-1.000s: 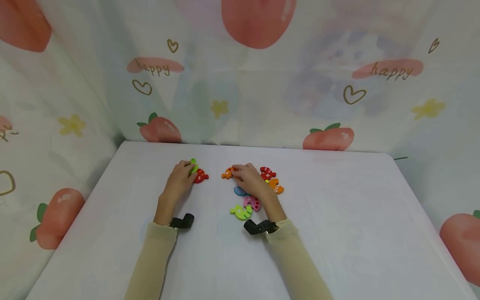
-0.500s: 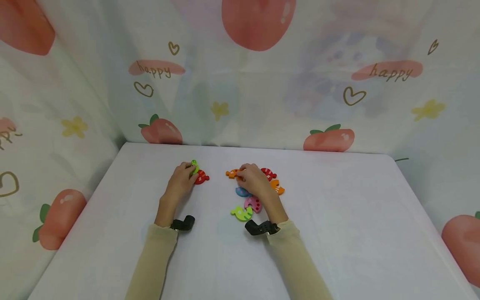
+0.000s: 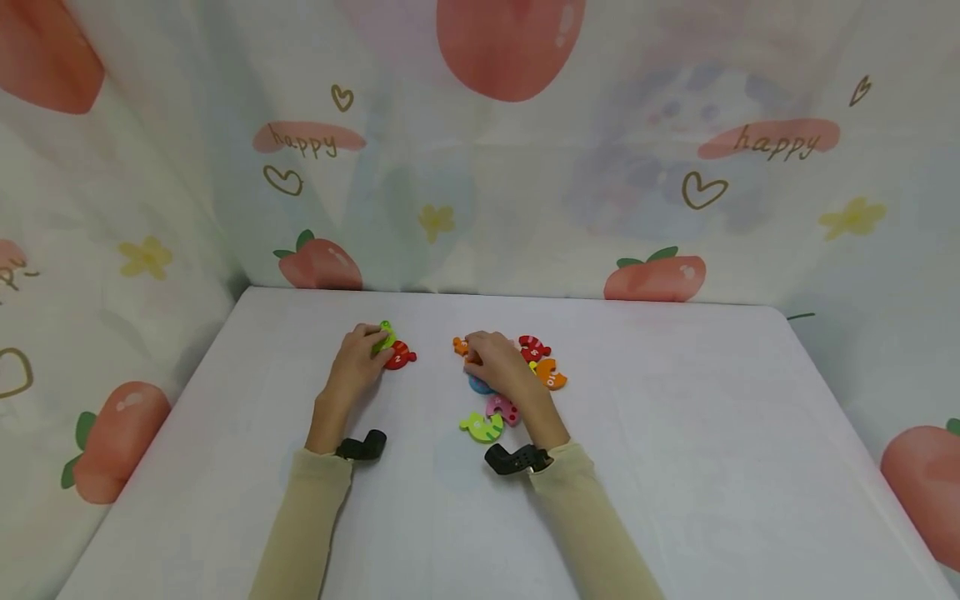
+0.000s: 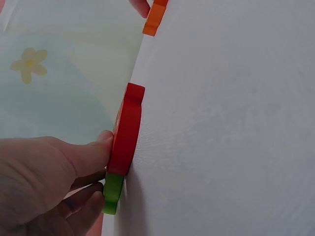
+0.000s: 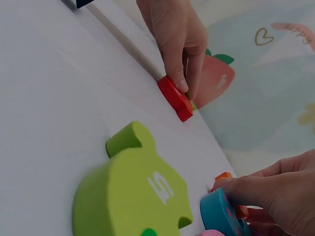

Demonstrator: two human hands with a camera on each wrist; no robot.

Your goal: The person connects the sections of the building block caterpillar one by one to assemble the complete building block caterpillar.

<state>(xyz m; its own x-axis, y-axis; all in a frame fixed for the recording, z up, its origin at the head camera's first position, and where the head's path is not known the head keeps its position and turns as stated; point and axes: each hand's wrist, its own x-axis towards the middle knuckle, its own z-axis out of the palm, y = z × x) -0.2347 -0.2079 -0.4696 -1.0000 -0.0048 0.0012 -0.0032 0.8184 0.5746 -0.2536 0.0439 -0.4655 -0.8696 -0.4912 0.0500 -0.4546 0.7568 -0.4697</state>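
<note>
In the head view my left hand (image 3: pixel 354 360) lies on two joined animal-shaped puzzle pieces, a red one (image 3: pixel 401 356) and a green one (image 3: pixel 387 337). The left wrist view has the thumb against the red piece (image 4: pixel 127 130) and the fingertips at the edge of the green one (image 4: pixel 113 191). My right hand (image 3: pixel 501 362) pinches an orange puzzle piece (image 3: pixel 459 345), mostly hidden under the fingers. Close below it is a blue piece (image 5: pixel 216 211) with pink spots, partly covered by that hand.
Nearer me on the white table (image 3: pixel 712 442) lie a pink piece (image 3: pixel 502 408) and a light green piece (image 3: pixel 482 427) numbered 5. Right of my right hand are another red piece (image 3: pixel 534 347) and another orange one (image 3: pixel 552 375). A printed curtain (image 3: pixel 525 208) hangs behind the table.
The orange piece under my right hand has shifted slightly right, and the fingers now cover more of it. My left hand stays on the red and green pieces.
</note>
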